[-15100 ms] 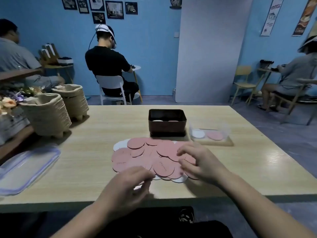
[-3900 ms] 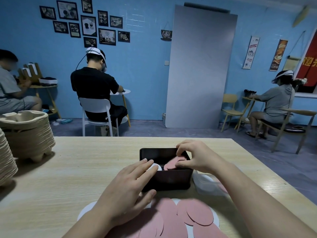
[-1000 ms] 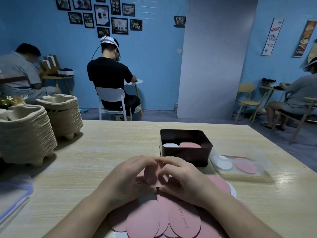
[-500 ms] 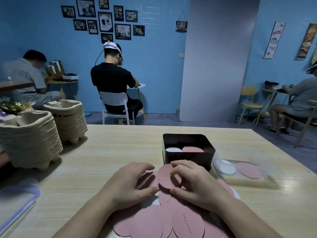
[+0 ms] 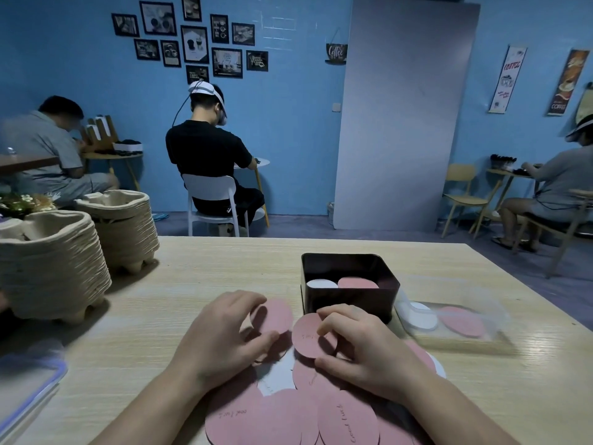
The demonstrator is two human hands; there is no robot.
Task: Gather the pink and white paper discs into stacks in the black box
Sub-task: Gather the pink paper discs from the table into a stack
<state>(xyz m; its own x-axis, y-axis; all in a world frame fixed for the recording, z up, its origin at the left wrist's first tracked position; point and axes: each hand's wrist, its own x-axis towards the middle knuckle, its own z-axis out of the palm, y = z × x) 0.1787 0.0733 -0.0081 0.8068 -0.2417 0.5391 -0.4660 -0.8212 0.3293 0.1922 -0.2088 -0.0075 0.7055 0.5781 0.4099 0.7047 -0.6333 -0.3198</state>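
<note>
Two at once now: pinches one pink disc [image 5: 272, 317] in the fingers [image 5: 239, 299] of the left hand [image 5: 224, 335], tilted up off the desk [image 5: 192, 284], and grips a second pink disc [image 5: 308, 337] in the curled fingers of the right hand [image 5: 362, 345], just in front of the black box [image 5: 372, 300]. Half a second back, held only one disc, in the right, and pressed the left flat on the pile. A second back, worked both sets of fingertips at a single spot. Reads as two clinging discs peeled apart, so both look ready for the pink stack [image 5: 357, 283] beside the white stack [image 5: 322, 283] inside the box. Leaves most of the loose pile [image 5: 288, 415] spread on the desk under the wrists, mostly pink, with a white disc [image 5: 276, 375] showing through. Shows no visible change in the two box stacks, nor in the clear tray [image 5: 494, 316] just right of the box with its one white and one pink disc.
</note>
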